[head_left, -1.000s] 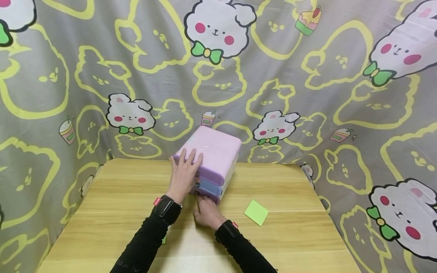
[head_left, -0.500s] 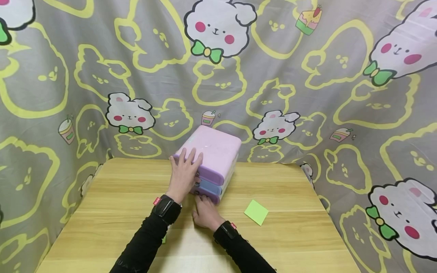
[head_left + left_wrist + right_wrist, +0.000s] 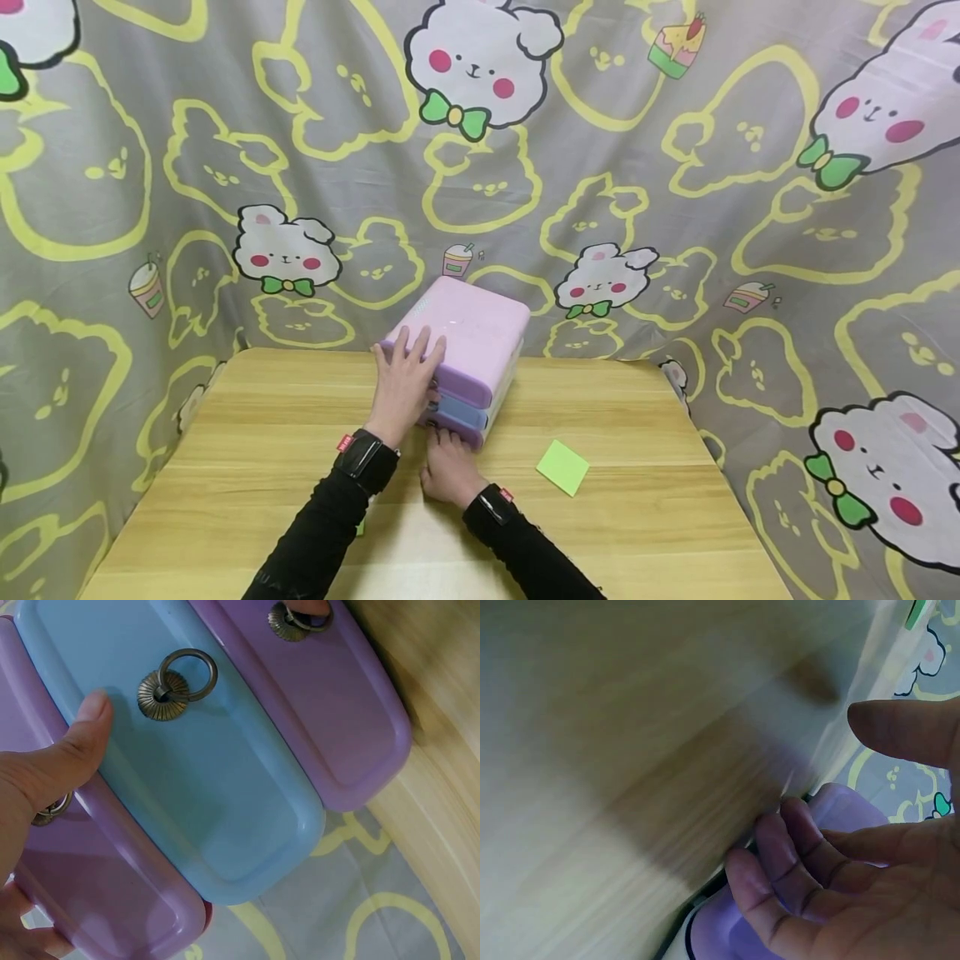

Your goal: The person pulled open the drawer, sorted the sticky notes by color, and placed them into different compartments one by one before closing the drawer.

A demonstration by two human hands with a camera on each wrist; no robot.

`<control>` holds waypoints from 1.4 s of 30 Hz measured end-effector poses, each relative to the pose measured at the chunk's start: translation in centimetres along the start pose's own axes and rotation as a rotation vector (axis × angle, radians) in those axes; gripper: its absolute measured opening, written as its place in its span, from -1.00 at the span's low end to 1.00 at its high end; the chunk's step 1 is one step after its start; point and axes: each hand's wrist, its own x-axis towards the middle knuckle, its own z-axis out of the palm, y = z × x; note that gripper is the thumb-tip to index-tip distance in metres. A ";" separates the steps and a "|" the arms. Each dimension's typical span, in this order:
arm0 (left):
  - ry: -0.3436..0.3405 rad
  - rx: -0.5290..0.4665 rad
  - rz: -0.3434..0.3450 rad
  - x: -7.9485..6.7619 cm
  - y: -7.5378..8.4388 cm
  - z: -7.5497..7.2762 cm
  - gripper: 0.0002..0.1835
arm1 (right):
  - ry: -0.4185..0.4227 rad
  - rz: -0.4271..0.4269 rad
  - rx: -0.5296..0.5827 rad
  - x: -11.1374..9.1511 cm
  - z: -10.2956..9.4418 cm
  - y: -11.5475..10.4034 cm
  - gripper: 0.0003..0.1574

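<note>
A small drawer box (image 3: 476, 321) with a pink top stands at the back of the table, turned at an angle. In the left wrist view its fronts show: a blue drawer (image 3: 225, 802) between two purple ones, each with a bronze ring pull. My left hand (image 3: 403, 387) rests on the box's top front edge, fingers spread over the top, thumb lying against the blue front. Low at the front, my right hand (image 3: 454, 468) has its fingers curled at the bottom purple drawer (image 3: 337, 712), a fingertip in its ring pull (image 3: 287, 624). The right thumb stands apart from the fingers.
On the wooden table (image 3: 637, 500), a green sticky-note pad (image 3: 562, 467) lies to the right of the box. A bit of another green item (image 3: 361, 527) shows beside the left forearm. A grey cartoon-print curtain (image 3: 480, 183) hangs behind and around the table.
My right hand and wrist have shifted slightly to the left and toward me. The left hand and the box keep their places.
</note>
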 end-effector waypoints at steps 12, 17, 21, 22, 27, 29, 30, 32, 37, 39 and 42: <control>-0.013 -0.004 -0.009 0.2 -0.1 0.0 0.07 | -0.044 0.001 0.248 0.9 -0.4 0.4 -0.36; -0.002 -0.007 0.003 0.2 -0.1 0.1 0.07 | -0.095 0.027 0.379 0.8 -0.9 0.5 -0.37; 0.012 0.005 0.024 0.5 -0.1 0.0 0.07 | -0.117 0.061 0.397 0.6 -1.2 0.5 -0.34; 0.014 0.015 0.031 0.6 0.0 -0.1 0.07 | -0.123 0.067 0.399 0.6 -1.3 0.5 -0.33; 0.009 0.111 0.068 1.5 -0.1 -0.6 0.19 | -0.142 0.080 0.408 0.6 -1.6 0.6 -0.25; 0.001 0.135 0.083 1.9 -0.1 -0.7 0.26 | -0.143 0.078 0.419 0.6 -1.7 0.6 -0.27; -0.002 0.138 0.091 2.0 -0.2 -0.7 0.28 | -0.144 0.077 0.426 0.6 -1.7 0.6 -0.27; -0.017 0.127 0.103 2.3 -0.3 -0.8 0.32 | -0.148 0.074 0.432 0.4 -1.7 0.6 -0.27; -0.065 0.074 0.114 2.5 -0.7 -0.8 0.32 | -0.182 0.094 0.459 0.3 -2.0 0.6 -0.21; -0.095 0.047 0.114 2.5 -0.8 -0.8 0.31 | -0.188 0.105 0.476 0.3 -2.2 0.6 -0.21; -0.133 0.018 0.119 2.8 -0.9 -0.9 0.29 | -0.195 0.116 0.500 0.3 -2.4 0.7 -0.23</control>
